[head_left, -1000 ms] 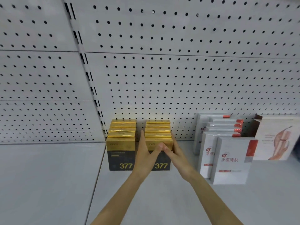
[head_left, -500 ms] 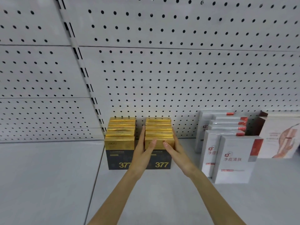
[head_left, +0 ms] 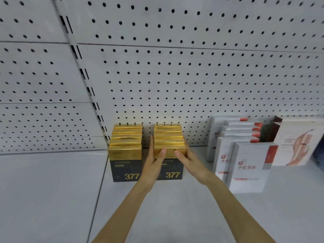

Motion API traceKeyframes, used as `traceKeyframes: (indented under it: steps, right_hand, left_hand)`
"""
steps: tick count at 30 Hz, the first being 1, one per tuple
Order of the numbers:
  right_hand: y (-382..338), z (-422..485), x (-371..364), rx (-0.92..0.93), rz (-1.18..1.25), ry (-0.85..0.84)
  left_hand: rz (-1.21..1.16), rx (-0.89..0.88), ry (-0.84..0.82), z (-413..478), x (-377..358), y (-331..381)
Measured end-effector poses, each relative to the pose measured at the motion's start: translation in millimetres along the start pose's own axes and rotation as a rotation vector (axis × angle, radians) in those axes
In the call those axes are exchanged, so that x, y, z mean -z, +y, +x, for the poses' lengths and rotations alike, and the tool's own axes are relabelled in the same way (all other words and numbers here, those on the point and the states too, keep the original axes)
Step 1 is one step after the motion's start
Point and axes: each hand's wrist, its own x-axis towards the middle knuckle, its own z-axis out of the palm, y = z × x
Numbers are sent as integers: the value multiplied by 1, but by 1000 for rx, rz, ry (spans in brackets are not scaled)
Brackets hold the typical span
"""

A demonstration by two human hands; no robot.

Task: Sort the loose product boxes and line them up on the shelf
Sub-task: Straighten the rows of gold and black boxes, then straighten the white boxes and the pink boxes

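Pressing the left hand flat against the left side of the right-hand row of gold-topped, black-fronted cardboard boxes marked 377, fingers straight and running back through the gap between the two rows, thumb laid across the gold band of the front box. Bracing the right hand against the same row's right side, thumb tip on the front face near the left thumb, fingers reaching back along the side, partly hidden behind the boxes. No clenching, no wrapping round a box: spread flat instead, squeezing the row from either side. Standing upright on the pale grey metal shelf, one box behind another, back end close to the white perforated pegboard panel. Just left of it, across a narrow gap, a second matching row of gold-and-black 377 boxes, fronts roughly level. Well to the right, clear of the hands, a cluster of upright white cardboard boxes with red corner patches and red lettering, staggered in two files. Further right, a pale box printed with a peach-toned picture, dark brown box edge behind it; touching the white cluster or not, cannot tell. Far left, a separate grey shelf board beyond a slotted white upright.
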Motion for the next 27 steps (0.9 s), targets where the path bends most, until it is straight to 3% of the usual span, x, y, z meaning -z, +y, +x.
traceKeyframes:
  steps: [7,19,27]
  right_hand:
    - [-6,-3,4,34,-59,32]
    - [1,-30,-24,76,-230,495]
    - [-3,-42,-36,17,-208,530]
  left_hand:
    - [55,-19,14,0,2,-3]
    - [250,-114,255,-23,-5,-32]
    - [351,-125,263,-24,-7,-41]
